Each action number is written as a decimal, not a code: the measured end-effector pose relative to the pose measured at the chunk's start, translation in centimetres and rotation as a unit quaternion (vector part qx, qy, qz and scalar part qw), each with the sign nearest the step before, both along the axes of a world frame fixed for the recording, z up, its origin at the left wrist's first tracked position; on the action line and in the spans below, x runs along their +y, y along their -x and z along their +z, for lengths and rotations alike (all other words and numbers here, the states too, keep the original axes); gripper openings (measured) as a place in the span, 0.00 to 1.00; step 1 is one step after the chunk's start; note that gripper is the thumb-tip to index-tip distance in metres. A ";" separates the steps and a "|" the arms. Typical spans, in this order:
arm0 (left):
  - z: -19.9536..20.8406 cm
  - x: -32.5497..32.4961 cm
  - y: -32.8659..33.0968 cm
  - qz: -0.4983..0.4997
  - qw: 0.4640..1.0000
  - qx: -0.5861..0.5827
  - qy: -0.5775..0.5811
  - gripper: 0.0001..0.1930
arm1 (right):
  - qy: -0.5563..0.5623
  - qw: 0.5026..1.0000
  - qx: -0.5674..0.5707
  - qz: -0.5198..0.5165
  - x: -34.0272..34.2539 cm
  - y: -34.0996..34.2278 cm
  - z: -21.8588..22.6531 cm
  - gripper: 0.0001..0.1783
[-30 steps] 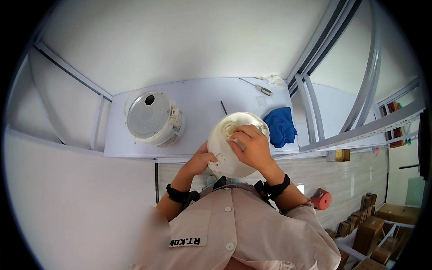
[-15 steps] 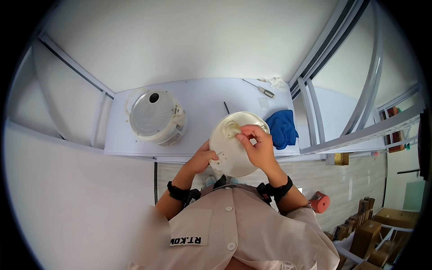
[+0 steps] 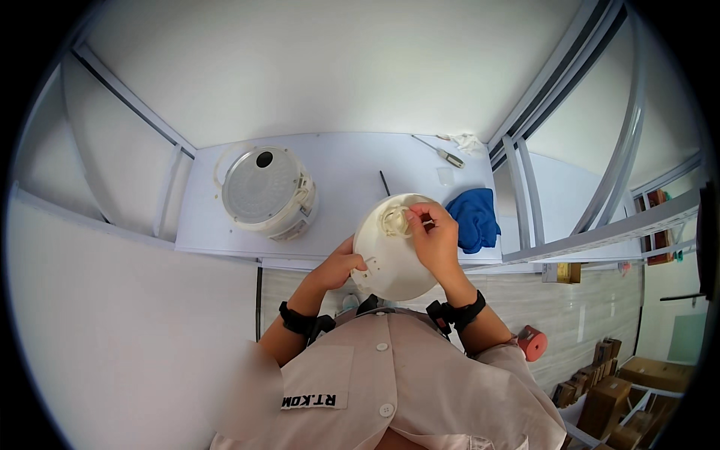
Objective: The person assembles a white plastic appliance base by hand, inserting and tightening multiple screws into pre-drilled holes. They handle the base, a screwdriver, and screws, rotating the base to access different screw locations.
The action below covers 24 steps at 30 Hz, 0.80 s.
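The round white lid (image 3: 390, 251) is held in the air above the front edge of the white table (image 3: 352, 169), tilted so that its inner face is turned up toward the camera. It is close to the person's chest.

The left hand (image 3: 339, 266) grips the lid at its lower left rim. The fingers are curled and pressed against the rim, with the thumb lying on the inner face beside a small square catch.

The right hand (image 3: 435, 238) rests over the upper right part of the lid. Its thumb and forefinger are pinched together on a small pale fitting (image 3: 395, 221) near the top of the inner face. Whether the fitting is clamped firmly or only touched cannot be told.

Each wrist carries a black strap.

On the table, well to the left of the lid, stands a white rice cooker body (image 3: 268, 191), open at the top, showing a grey metal plate with a dark hole. A blue cloth (image 3: 474, 217) lies just to the right of the lid, near the right hand. A screwdriver (image 3: 441, 152) lies at the far right of the table, next to a crumpled white scrap (image 3: 466, 140). A thin dark rod (image 3: 384, 182) lies on the table just beyond the lid.
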State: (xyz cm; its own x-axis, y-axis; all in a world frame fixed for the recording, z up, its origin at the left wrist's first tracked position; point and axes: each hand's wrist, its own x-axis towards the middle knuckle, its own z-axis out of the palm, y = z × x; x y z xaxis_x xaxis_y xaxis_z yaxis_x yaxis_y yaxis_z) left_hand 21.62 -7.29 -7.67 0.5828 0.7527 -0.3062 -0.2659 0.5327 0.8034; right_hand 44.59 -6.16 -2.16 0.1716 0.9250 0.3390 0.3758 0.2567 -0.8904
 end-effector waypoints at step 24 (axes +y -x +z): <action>-0.8 0.6 -0.4 -0.026 1.000 -0.007 0.012 0.41 | -0.136 0.965 -0.225 -0.012 -0.5 0.2 1.0 0.14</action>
State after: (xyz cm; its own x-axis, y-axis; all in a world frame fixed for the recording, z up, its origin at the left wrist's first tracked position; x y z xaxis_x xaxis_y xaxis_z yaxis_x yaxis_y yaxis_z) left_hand 22.00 -6.66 -8.50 0.6256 0.7135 -0.3153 -0.2488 0.5656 0.7862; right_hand 44.44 -6.63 -1.16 -0.0301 0.7885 0.6143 0.7167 0.4454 -0.5366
